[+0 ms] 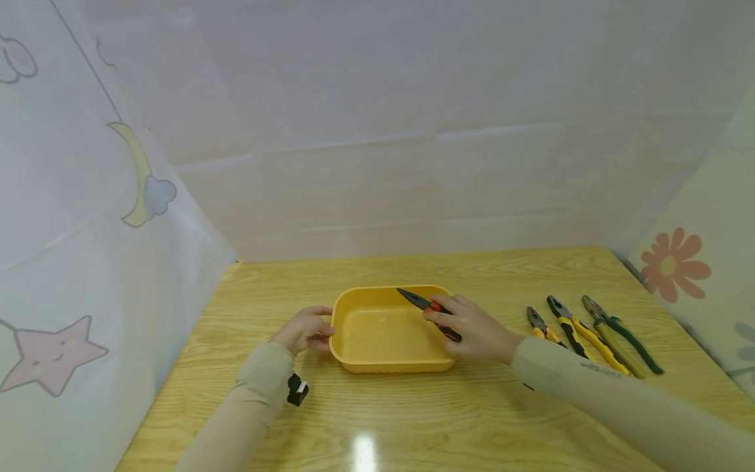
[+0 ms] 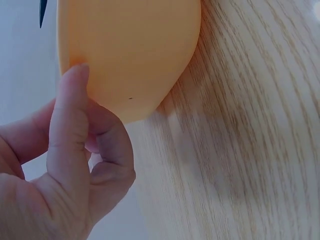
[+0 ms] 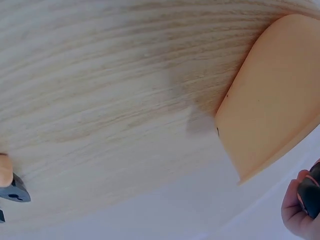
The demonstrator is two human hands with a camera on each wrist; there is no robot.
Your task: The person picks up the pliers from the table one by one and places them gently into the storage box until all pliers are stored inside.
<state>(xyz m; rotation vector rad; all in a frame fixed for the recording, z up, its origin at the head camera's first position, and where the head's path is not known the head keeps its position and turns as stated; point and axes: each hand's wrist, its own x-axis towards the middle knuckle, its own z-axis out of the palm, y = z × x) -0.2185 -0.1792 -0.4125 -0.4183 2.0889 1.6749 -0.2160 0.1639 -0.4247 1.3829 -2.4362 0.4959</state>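
Observation:
A yellow plastic basket (image 1: 383,366) stands on the table between the two hands. At its left end my left hand (image 1: 307,330) holds the rim. In the left wrist view the thumb tip presses near the rim of the basket (image 2: 135,45), with other fingers bent beside it. My right hand (image 1: 474,328) grips needle-nose pliers (image 1: 417,301) by their black and red-orange handles. The jaws are together and point up and left, over the right part of the basket. At the edge of the right wrist view, the dark handle (image 3: 311,192) shows in the curled fingers.
To the right on the wooden table (image 1: 283,288) lie orange-handled pliers (image 1: 537,320), yellow-and-black pliers (image 1: 592,337) and green-handled pliers (image 1: 631,344). The right forearm partly covers them. A small black object with a white patch (image 1: 297,389) lies by the left sleeve. A pale sheet hangs behind.

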